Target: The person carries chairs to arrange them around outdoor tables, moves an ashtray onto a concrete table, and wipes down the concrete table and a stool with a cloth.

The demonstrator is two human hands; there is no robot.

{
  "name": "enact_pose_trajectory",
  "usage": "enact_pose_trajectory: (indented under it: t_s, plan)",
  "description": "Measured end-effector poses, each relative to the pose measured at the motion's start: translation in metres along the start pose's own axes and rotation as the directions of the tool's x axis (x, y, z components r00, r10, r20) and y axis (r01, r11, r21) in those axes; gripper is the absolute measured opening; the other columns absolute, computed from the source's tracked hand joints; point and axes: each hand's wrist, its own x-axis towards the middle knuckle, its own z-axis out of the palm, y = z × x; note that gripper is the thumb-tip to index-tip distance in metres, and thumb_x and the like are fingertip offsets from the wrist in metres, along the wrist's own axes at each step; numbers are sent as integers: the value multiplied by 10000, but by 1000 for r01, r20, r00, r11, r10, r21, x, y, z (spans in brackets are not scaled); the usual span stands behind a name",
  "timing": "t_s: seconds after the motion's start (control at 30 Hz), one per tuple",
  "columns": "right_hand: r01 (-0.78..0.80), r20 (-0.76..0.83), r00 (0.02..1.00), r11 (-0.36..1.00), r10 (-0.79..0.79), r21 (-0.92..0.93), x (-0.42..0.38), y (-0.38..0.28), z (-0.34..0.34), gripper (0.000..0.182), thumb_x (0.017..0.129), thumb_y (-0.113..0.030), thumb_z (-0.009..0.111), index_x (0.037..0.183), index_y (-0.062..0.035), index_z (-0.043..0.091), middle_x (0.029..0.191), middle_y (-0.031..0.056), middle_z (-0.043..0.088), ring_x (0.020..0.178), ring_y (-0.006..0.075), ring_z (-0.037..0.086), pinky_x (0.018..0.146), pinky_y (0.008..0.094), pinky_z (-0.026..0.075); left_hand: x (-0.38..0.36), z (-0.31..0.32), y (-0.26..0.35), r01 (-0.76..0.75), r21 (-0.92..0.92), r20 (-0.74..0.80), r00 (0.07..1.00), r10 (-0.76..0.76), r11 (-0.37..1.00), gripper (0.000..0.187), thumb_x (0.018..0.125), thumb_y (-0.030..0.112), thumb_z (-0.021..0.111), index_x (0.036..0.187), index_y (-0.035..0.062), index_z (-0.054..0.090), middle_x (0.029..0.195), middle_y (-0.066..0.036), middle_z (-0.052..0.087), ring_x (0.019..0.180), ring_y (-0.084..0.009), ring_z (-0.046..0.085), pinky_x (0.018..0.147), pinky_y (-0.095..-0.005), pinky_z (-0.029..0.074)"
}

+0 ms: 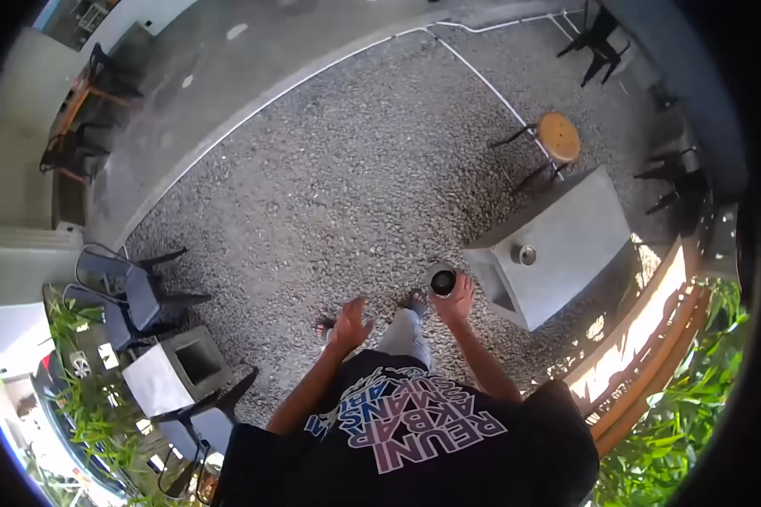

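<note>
Right hand (458, 302) wrapped round a cup (441, 281) held upright so nothing spills, just beside the grey table (566, 241), left hand (349, 325) spread wide and empty over gravel (347, 186)

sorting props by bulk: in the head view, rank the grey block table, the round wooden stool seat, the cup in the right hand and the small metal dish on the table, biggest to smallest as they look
1. grey block table
2. round wooden stool seat
3. cup, held in the right hand
4. small metal dish

The cup sits nearer the camera than the stool, so ranks 2 and 3 are unsure.
</note>
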Motion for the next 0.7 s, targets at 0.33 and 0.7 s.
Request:
enact_pose_trajectory:
  t_s: [0.33, 0.7]
  plan:
    - [666, 229, 482, 524, -846, 531, -138, -428, 112, 716, 550, -173, 784, 1157, -37, 428, 1081, 169, 497, 1025, 350, 478, 868, 438, 395, -147, -219, -140, 178, -158, -730, 641, -236, 971, 848, 591, 122, 735, 1317, 5, 311, 1246, -215, 443, 1160, -383, 425, 1007, -438, 332]
    - [339, 420, -70, 374, -905, 863, -363, -637, 254, 741, 631, -188, 775, 1234, -30, 375, 1163, 177, 456, 1054, 318, 473, 897, 418, 397, -394, -339, -286, 357, -454, -871, 14, -490, 816, 716, 579, 228, 795, 1174, 9, 463, 1103, -174, 550, 1017, -350, 531, 874, -413, 428]
